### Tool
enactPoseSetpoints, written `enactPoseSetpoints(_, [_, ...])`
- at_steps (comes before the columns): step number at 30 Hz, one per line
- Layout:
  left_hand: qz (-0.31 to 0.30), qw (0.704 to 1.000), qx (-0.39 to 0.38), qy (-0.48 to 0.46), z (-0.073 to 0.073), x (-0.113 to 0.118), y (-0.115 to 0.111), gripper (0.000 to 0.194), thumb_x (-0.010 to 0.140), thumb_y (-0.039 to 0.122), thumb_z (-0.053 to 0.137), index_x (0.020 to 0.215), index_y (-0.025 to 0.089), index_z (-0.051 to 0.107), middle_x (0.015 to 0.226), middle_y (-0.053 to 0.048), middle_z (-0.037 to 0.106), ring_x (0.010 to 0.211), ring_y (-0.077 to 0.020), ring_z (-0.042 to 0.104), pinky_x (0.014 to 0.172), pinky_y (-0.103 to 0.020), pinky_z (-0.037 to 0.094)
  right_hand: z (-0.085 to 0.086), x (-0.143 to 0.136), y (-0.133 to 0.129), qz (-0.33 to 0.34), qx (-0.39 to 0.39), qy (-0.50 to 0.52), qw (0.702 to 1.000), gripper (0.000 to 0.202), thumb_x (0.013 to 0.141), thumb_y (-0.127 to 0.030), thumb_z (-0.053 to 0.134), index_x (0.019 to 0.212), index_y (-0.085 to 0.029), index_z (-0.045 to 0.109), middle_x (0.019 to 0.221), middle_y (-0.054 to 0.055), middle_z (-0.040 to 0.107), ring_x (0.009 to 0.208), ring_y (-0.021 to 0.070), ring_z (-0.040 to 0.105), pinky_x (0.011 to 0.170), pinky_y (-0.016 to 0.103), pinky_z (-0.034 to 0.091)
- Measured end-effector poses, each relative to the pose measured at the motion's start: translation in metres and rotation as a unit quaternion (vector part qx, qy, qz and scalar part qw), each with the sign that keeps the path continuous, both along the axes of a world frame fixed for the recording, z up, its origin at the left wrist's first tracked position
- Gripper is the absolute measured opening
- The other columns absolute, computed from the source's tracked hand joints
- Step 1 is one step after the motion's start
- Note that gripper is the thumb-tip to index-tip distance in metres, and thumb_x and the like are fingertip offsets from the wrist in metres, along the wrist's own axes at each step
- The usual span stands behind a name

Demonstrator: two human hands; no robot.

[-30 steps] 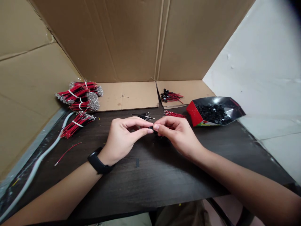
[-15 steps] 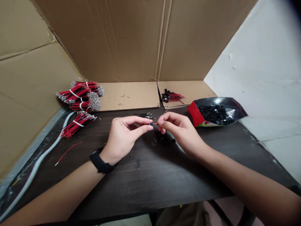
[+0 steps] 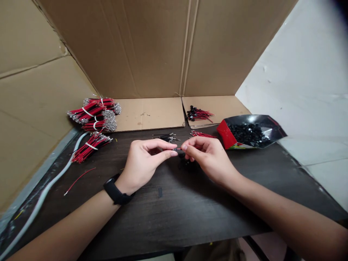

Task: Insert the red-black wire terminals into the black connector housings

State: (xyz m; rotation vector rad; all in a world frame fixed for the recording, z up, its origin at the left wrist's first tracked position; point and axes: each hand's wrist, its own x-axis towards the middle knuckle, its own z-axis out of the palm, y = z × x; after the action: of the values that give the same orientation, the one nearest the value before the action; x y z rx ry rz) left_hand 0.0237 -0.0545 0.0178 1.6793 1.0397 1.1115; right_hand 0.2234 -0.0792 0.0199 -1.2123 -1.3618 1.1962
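Observation:
My left hand [image 3: 145, 157] pinches a small black connector housing [image 3: 175, 149] between thumb and forefinger, most of it covered by the fingertips. Close beside it, my right hand [image 3: 208, 157] grips a thin red wire [image 3: 179, 148] with thumb and forefinger, its end at the housing. Whether the wire's tip sits inside the housing cannot be made out. Below the right fingers lies a small heap of black housings [image 3: 187, 165], partly hidden. Loose black wires [image 3: 167, 137] and red wires [image 3: 202, 134] with metal ends lie just behind the hands.
Tied bundles of red and black wires [image 3: 94, 114] are stacked at the left, near a white cable [image 3: 51, 183]. A red box [image 3: 223, 133] of black housings stands at the right. Wires with housings attached [image 3: 199, 114] lie on cardboard [image 3: 217, 105]. A single red wire [image 3: 78, 179] lies at left.
The view has tilted slightly, so the scene sits lower. Both hands have come a little nearer to me, still pinching housing and wire, and more of the loose red wires shows.

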Motion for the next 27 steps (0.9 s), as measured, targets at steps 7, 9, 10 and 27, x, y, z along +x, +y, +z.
enactPoseSetpoints(7, [0.013,1.000,-0.022,-0.013,-0.0027,0.0030,-0.0022,0.013,0.075,0.023,0.089,0.088,0.022,0.086,0.091,-0.005,0.084,0.083,-0.0222,0.079,0.081,-0.032,0.065,-0.0033,0.0001,-0.0001,0.001,0.022,-0.020,1.000,0.023,0.092,-0.036,0.071,0.080,-0.016,0.072,0.069,0.001,0.067,0.065,0.0131,0.058,0.063,0.027,0.044])
enactPoseSetpoints(9, [0.020,0.999,-0.026,-0.025,-0.0022,0.0043,-0.0026,0.013,0.074,0.021,0.090,0.086,0.021,0.086,0.090,-0.005,0.084,0.082,-0.0220,0.079,0.080,-0.031,0.065,-0.0037,-0.0002,-0.0002,0.002,0.021,-0.019,1.000,0.022,0.092,-0.034,0.070,0.080,-0.016,0.073,0.069,0.001,0.067,0.065,0.0131,0.058,0.063,0.027,0.045])
enactPoseSetpoints(10, [0.024,0.999,-0.027,-0.028,-0.0018,0.0049,-0.0027,0.013,0.074,0.020,0.090,0.086,0.021,0.086,0.090,-0.005,0.084,0.082,-0.0216,0.080,0.080,-0.030,0.065,-0.0040,-0.0004,-0.0003,0.004,0.021,-0.018,1.000,0.022,0.092,-0.034,0.070,0.080,-0.016,0.073,0.069,0.001,0.067,0.064,0.0129,0.058,0.063,0.027,0.045])
enactPoseSetpoints(27, [0.022,0.998,-0.025,-0.056,-0.0048,0.0057,-0.0022,0.014,0.072,0.014,0.091,0.082,0.023,0.086,0.088,-0.002,0.084,0.082,-0.0180,0.080,0.081,-0.023,0.065,-0.0091,-0.0060,-0.0028,0.001,0.007,0.025,1.000,0.022,0.091,-0.035,0.074,0.081,-0.015,0.076,0.067,0.000,0.067,0.063,0.0106,0.057,0.061,0.024,0.043])
